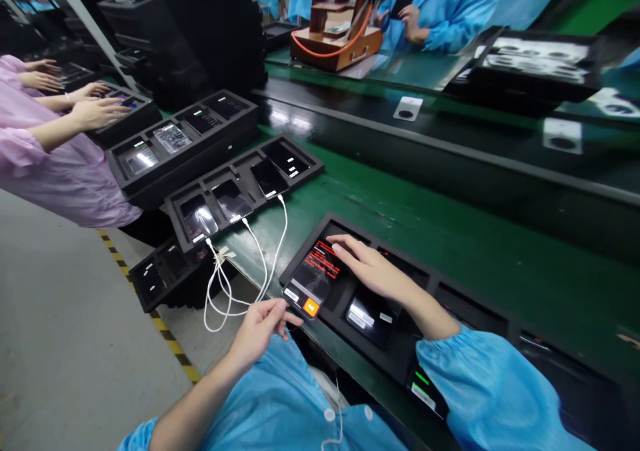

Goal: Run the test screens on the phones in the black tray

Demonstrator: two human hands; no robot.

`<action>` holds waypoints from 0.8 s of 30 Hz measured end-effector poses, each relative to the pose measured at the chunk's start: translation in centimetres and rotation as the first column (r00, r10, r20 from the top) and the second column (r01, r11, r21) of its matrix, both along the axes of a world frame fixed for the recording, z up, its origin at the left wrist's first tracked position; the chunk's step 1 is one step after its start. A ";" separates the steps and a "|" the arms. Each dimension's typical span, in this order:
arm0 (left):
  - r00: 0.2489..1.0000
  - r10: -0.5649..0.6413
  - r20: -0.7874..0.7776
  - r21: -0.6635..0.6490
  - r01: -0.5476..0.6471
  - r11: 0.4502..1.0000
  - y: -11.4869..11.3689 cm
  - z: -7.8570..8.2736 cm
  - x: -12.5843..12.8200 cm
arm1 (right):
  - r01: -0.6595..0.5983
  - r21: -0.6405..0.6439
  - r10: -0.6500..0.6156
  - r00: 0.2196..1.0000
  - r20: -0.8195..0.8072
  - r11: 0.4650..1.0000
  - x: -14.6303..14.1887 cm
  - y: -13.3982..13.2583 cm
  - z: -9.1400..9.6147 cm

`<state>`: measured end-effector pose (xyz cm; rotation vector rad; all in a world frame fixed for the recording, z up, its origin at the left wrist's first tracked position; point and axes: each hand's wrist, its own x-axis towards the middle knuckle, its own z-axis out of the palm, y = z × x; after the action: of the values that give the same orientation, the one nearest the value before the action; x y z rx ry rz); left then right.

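Observation:
A smartphone [313, 278] with red text and an orange button on its dark screen lies tilted over the near edge of a black foam tray [383, 364]. My right hand [373, 268] reaches over it with fingers stretched out, the fingertips at the upper part of the screen. Close to the phone's lower corner is my left hand [265, 328], its fingers curled together; whatever they pinch, if anything, is hidden. Beside this phone, a second dark smartphone [370, 314] with white labels sits in the tray. Another phone [427, 391], showing green marks, is partly covered by my right sleeve.
Another foam tray [305, 164] holds several phones, three with white cables [265, 264] plugged in. Stacked trays [190, 164] stand beyond. A conveyor [450, 151] runs behind the green bench [360, 191]. A co-worker's hands [100, 112] are at the left; another person [440, 11] stands opposite.

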<state>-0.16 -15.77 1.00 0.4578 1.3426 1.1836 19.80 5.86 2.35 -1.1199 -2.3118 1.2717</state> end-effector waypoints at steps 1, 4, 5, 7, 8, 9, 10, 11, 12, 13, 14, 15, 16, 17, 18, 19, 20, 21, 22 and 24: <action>0.999 -0.008 0.041 -0.028 0.009 1.000 0.1 0.2 0.0 | 0.000 -0.009 0.000 1.000 0.005 1.000 0.0 0.1 0.1; 0.986 -0.028 0.165 -0.112 0.047 0.993 0.4 1.0 -0.1 | -0.004 -0.032 0.004 1.000 0.014 0.999 0.1 0.5 0.3; 0.982 -0.030 0.188 -0.127 0.055 0.990 0.5 1.2 -0.2 | -0.005 -0.038 0.006 1.000 0.016 0.999 0.1 0.6 0.3; 0.980 -0.039 0.193 -0.136 0.066 0.988 0.7 1.5 -0.4 | -0.011 -0.049 0.012 1.000 0.024 0.999 0.1 0.8 0.5; 0.982 -0.050 0.182 -0.133 0.075 0.988 0.7 1.5 -0.5 | -0.022 -0.053 0.024 0.999 0.031 0.998 0.1 0.9 0.6; 0.984 -0.065 0.164 -0.127 0.086 0.988 0.7 1.6 -0.6 | -0.038 -0.057 0.040 0.999 0.037 0.998 0.1 0.9 0.6; 0.986 -0.081 0.143 -0.120 0.099 0.988 0.8 1.5 -0.7 | -0.056 -0.058 0.059 0.997 0.041 0.997 0.1 0.9 0.7; 0.987 -0.098 0.124 -0.116 0.112 0.987 0.8 1.5 -0.8 | -0.074 -0.057 0.076 0.996 0.039 0.996 0.0 0.9 0.7; 0.987 -0.115 0.111 -0.116 0.128 0.985 0.8 1.4 -0.9 | -0.090 -0.050 0.092 0.995 0.038 0.995 -0.1 0.7 0.7; 0.986 -0.131 0.105 -0.118 0.144 0.983 0.9 1.3 -1.0 | -0.101 -0.034 0.103 0.994 0.044 0.994 -0.2 0.5 0.7; 0.984 -0.146 0.105 -0.122 0.158 0.980 0.9 1.2 -1.1 | -0.106 -0.010 0.106 0.992 0.063 0.994 -0.4 0.1 0.6; 0.981 -0.158 0.109 -0.127 0.172 0.977 1.0 1.1 -1.1 | -0.107 0.016 0.105 0.990 0.094 0.994 -0.7 -0.3 0.4; 0.979 -0.168 0.114 -0.130 0.182 0.975 1.0 1.0 -1.2 | -0.107 0.043 0.100 0.986 0.132 0.993 -0.9 -0.7 0.3; 0.978 -0.176 0.115 -0.130 0.190 0.973 1.1 0.9 -1.3 | -0.106 0.067 0.093 0.981 0.170 0.992 -1.2 -1.3 0.1; 0.976 -0.184 0.114 -0.128 0.198 0.972 1.1 0.8 -1.4 | -0.102 0.088 0.083 0.976 0.201 0.991 -1.5 -1.8 -0.1; 0.975 -0.191 0.109 -0.123 0.204 0.971 1.1 0.7 -1.5 | -0.096 0.105 0.071 0.973 0.221 0.990 -1.8 -2.2 -0.3; 0.974 -0.201 0.103 -0.118 0.212 0.970 1.1 0.5 -1.6 | -0.090 0.124 0.058 0.970 0.235 0.988 -2.1 -2.6 -0.4; 0.973 -0.209 0.097 -0.113 0.219 0.969 1.1 0.4 -1.6 | -0.083 0.146 0.045 0.968 0.246 0.986 -2.3 -2.9 -0.5; 0.972 -0.216 0.093 -0.109 0.226 0.968 1.1 0.2 -1.7 | -0.077 0.163 0.034 0.967 0.254 0.984 -2.4 -3.2 -0.6; 0.969 -0.229 0.088 -0.104 0.238 0.966 1.1 0.0 -1.8 | -0.069 0.167 0.025 0.967 0.253 0.984 -2.5 -3.2 -0.5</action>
<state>-2.00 -14.69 0.96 0.4706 1.2462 0.9163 17.34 2.62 1.85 -1.2320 -2.5881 0.9662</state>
